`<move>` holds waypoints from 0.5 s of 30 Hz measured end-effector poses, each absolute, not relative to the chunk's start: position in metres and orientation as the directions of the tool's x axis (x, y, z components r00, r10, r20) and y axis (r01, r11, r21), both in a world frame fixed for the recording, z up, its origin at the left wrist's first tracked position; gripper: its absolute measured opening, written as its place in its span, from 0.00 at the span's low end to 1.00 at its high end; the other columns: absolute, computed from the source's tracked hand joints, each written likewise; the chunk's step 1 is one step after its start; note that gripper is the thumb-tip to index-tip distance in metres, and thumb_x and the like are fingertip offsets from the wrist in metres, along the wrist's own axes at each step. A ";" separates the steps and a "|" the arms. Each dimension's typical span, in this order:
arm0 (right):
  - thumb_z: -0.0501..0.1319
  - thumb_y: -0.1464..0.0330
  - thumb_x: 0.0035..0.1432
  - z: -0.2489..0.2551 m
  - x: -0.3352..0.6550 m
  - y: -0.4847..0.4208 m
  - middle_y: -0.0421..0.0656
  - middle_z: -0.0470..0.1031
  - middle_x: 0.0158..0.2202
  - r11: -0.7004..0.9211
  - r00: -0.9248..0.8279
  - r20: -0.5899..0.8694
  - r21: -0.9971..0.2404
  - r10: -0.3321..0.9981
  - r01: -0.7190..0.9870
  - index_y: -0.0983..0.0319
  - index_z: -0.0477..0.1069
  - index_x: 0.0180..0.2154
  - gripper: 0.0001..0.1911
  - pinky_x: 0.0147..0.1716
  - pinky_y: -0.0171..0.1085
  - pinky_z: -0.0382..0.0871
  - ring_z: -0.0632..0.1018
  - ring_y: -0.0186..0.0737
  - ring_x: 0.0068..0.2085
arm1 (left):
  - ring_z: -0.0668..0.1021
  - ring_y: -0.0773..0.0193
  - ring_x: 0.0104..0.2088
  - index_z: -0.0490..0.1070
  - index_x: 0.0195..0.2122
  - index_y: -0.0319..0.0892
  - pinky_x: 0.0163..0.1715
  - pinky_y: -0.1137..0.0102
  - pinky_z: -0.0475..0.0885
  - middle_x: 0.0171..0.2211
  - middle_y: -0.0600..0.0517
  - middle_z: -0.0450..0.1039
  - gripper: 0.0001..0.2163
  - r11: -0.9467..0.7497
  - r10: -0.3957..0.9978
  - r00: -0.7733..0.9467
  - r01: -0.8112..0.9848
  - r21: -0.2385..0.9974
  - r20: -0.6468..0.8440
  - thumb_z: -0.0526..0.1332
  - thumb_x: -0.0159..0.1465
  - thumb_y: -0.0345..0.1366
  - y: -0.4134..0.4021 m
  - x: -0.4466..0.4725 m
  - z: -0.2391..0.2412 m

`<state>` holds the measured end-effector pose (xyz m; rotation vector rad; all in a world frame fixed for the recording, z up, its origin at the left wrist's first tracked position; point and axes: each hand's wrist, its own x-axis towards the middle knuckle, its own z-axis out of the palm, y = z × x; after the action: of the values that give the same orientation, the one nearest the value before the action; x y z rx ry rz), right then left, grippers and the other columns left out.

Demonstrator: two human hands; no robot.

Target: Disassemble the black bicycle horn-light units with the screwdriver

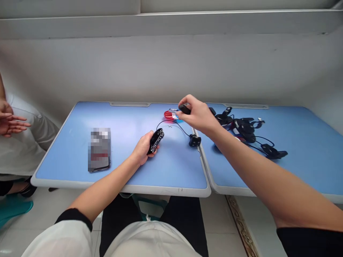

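My left hand (142, 148) is closed around a small black device (157, 140) with a row of light dots, held just above the left blue table (80, 117). A thin black wire (174, 125) runs from that device to a small black square part (194, 140) lying at the table's right edge. My right hand (197, 114) reaches further back and pinches a small black piece (184, 109) over a red and blue lens-like part (171, 115).
A phone (99, 149) lies flat on the left table. A tangle of black parts and cables (246, 130) rests on the right blue table (300, 142). Another person's hands (9, 119) show at the far left edge. A grey wall stands behind.
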<state>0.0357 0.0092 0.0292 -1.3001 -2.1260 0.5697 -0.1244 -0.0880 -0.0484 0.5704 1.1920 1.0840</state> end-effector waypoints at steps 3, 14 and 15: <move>0.62 0.73 0.46 0.017 0.029 0.042 0.37 0.70 0.24 0.426 -0.391 0.186 -0.541 0.901 0.725 0.61 0.66 0.29 0.06 0.28 0.34 0.58 0.66 0.33 0.26 | 0.66 0.71 0.12 0.63 0.32 0.40 0.10 0.79 0.49 0.18 0.53 0.68 0.14 0.430 0.886 -0.003 -0.373 0.822 -0.465 0.52 0.62 0.48 -0.087 -0.128 -0.047; 0.61 0.69 0.52 -0.030 0.011 0.054 0.45 0.77 0.38 0.501 -0.493 0.110 -0.318 0.863 0.805 0.60 0.75 0.40 0.11 0.32 0.36 0.59 0.74 0.42 0.39 | 0.68 0.69 0.13 0.65 0.32 0.39 0.08 0.79 0.52 0.18 0.50 0.70 0.16 0.526 0.846 0.161 -0.410 0.745 -0.509 0.50 0.64 0.47 -0.086 -0.138 -0.043; 0.61 0.69 0.53 -0.032 0.012 0.053 0.46 0.76 0.40 0.499 -0.490 0.113 -0.302 0.865 0.812 0.60 0.75 0.41 0.12 0.32 0.36 0.58 0.74 0.43 0.40 | 0.68 0.69 0.13 0.65 0.32 0.39 0.08 0.79 0.52 0.19 0.50 0.70 0.16 0.533 0.843 0.184 -0.423 0.733 -0.506 0.50 0.64 0.47 -0.086 -0.139 -0.043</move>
<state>0.0121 0.0526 -0.0317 -1.4252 -2.4950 0.3051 -0.1394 -0.0861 -0.0428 0.4875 1.0391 0.9431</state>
